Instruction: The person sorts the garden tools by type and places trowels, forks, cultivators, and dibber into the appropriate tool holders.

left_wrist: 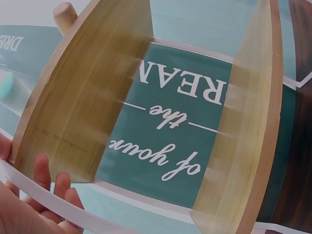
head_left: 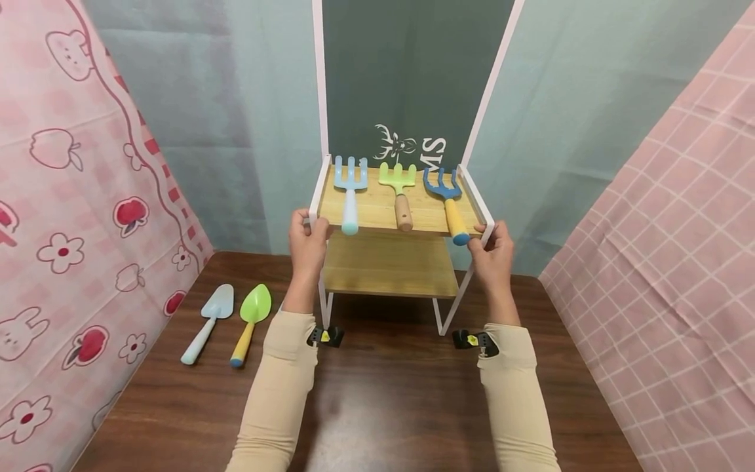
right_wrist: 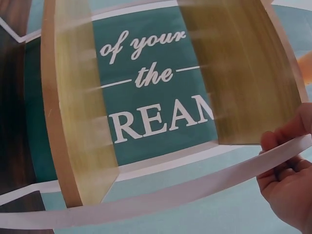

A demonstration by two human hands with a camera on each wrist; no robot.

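My left hand [head_left: 308,248] grips the left front corner of a two-tier shelf's white frame [head_left: 320,187], its fingers curled around the bar in the left wrist view. On the opposite side my right hand [head_left: 494,257] holds the frame's right front corner. Three hand forks lie in a row on the wooden top board [head_left: 377,213]: a light blue one [head_left: 350,196], a green one with a wooden handle [head_left: 403,200], and a dark blue one with a yellow handle [head_left: 451,206]. Whether the shelf's feet touch the table cannot be told.
A light blue trowel [head_left: 209,322] and a green trowel with a yellow handle [head_left: 251,324] lie on the brown table [head_left: 377,406], left of the shelf. A dark green lettered panel [head_left: 413,72] stands behind. Pink patterned cloths [head_left: 65,164] flank both sides.
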